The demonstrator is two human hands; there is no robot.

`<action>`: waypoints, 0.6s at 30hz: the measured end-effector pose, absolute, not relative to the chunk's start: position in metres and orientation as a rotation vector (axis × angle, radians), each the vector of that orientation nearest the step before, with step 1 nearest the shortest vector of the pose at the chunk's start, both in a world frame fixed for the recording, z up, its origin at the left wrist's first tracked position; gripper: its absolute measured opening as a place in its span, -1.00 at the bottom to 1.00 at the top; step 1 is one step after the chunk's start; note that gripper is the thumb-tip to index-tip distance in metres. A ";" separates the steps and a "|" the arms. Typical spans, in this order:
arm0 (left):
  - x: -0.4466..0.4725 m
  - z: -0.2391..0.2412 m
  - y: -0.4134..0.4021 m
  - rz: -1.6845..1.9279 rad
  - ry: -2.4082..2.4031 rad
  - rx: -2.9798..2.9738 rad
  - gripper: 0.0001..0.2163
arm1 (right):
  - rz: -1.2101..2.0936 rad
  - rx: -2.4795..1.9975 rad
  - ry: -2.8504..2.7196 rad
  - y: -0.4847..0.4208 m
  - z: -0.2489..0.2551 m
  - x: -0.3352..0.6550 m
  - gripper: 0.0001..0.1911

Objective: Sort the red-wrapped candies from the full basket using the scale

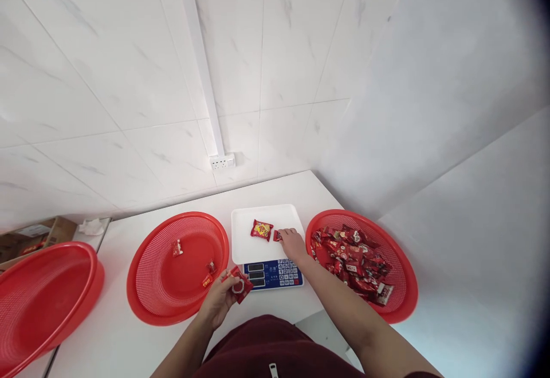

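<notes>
Between thumb and fingers, my left hand (pixel 221 296) grips a red snack packet (pixel 242 287) with a pale ring printed on it, in front of the scale's left side. My right hand (pixel 294 244) reaches over the white pan (pixel 244 255) of a blue digital scale (pixel 271 275), its fingers closed on a small red packet (pixel 277 235) that they partly cover. Just left of those fingers, a red and yellow packet (pixel 262 229) lies on the pan. A red basket (pixel 365 217) heaped with red wrapped packets (pixel 352 258) stands to the right.
Left of the scale, another red basket (pixel 180 309) holds a few small packets (pixel 177 248). A third red basket (pixel 81 286) stands at the far left, near a cardboard box (pixel 60 230) and crumpled tissue (pixel 91 227). A socket (pixel 222 161) sits on the tiled wall behind.
</notes>
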State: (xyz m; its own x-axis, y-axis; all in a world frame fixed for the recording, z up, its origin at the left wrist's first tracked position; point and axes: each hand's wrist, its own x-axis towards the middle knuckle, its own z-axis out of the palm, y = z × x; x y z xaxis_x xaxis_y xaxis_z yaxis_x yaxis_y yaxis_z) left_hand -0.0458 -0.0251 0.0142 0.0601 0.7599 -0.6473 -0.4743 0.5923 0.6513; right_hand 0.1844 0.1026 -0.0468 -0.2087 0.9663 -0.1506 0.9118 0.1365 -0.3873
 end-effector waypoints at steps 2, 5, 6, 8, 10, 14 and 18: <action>-0.043 0.018 -0.025 0.972 1.254 0.320 -0.60 | 0.683 -1.908 -2.085 0.097 -0.044 0.182 -0.62; -0.037 0.029 -0.023 0.994 1.356 0.445 -0.41 | 0.956 -1.851 -1.630 0.086 -0.026 0.177 -0.60; -0.035 0.035 -0.021 1.002 1.362 0.491 -0.40 | 1.067 -1.783 -1.492 0.081 -0.016 0.175 -0.59; -0.029 0.049 -0.016 0.988 1.335 0.578 -0.48 | 1.276 -1.574 -1.363 0.069 0.014 0.172 -0.58; -0.023 0.068 -0.009 0.930 1.274 0.668 -0.58 | 1.330 -1.408 -1.383 0.054 0.050 0.171 -0.56; -0.011 0.115 0.004 0.873 1.103 0.890 -0.59 | 1.211 -1.259 -1.590 0.027 0.123 0.172 -0.60; -0.004 0.157 0.010 0.911 1.027 1.241 -0.70 | 1.037 -1.181 -1.734 0.011 0.162 0.174 -0.63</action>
State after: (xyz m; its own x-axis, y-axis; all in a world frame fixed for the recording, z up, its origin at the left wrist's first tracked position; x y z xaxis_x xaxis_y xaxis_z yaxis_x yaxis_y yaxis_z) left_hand -0.0043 0.0096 0.1573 0.2979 0.9480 -0.1123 0.0014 0.1172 0.9931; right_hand 0.1745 0.0113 0.1622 -0.2638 0.9523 0.1531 0.3158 0.2353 -0.9192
